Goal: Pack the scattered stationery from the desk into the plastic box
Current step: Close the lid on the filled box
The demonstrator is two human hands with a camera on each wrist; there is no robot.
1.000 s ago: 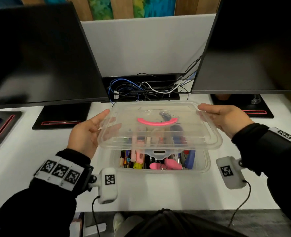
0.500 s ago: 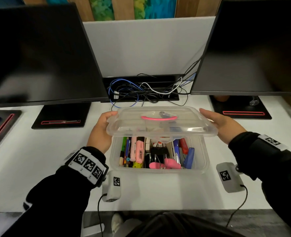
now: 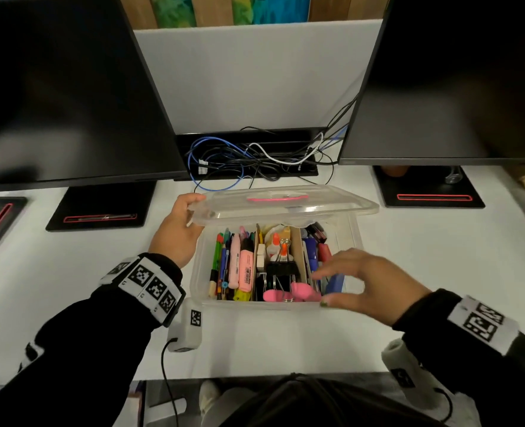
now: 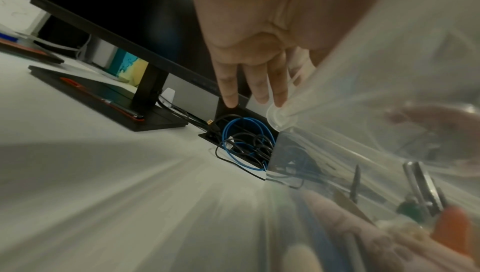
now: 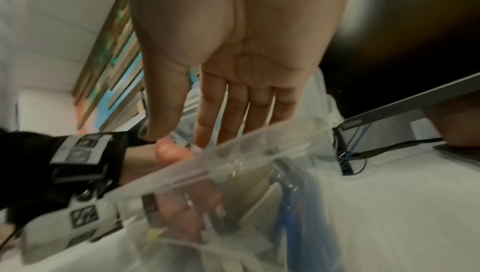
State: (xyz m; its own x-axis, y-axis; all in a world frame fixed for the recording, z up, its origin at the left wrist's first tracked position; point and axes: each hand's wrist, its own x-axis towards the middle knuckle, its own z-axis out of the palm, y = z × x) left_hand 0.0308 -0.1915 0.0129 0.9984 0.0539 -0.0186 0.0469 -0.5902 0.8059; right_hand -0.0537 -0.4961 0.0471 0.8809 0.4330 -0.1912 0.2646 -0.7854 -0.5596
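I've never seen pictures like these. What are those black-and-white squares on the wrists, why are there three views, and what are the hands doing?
There is no robot here: a person wears a camera on the head and one on each wrist. The patterned squares sit on bands around the wrists. The wide picture looks down from the head; the two blurry ones look along each palm. On the white desk stands a clear plastic box full of pens, highlighters and binder clips. The left hand holds the clear lid by its left edge, tilted up above the far side of the box. The right hand holds nothing; its fingers reach over the box's right end.
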